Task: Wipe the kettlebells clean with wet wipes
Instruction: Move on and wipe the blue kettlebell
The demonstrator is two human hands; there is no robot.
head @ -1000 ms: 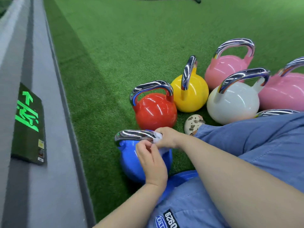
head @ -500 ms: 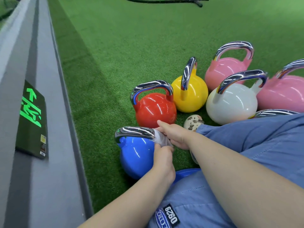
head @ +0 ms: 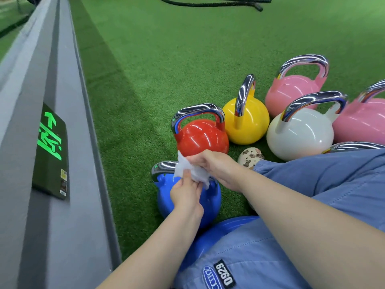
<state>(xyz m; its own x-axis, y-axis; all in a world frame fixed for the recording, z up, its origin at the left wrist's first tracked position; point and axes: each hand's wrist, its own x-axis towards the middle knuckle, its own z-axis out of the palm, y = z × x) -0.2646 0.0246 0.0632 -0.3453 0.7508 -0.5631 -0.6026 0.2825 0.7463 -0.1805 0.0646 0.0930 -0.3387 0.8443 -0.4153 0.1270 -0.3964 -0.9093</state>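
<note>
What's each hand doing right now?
Left hand: fingers pinch the wet wipe.
Right hand: fingers grip the same wipe.

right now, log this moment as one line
stage: wiping | left hand: holds wet wipe | right hand: holds wipe | target: blue kettlebell handle | red kettlebell: untouched

Open green turf (head: 187,49) stretches ahead and to the left, as far as the grey wall (head: 52,205) that closes that side. To the right the way is crowded: the red kettlebell (head: 203,140) stands just beyond the blue kettlebell (head: 208,203), with the yellow kettlebell (head: 248,122), white kettlebell (head: 300,136) and pink kettlebells (head: 291,92) packed close together. Black ropes (head: 208,2) lie far off.
</note>
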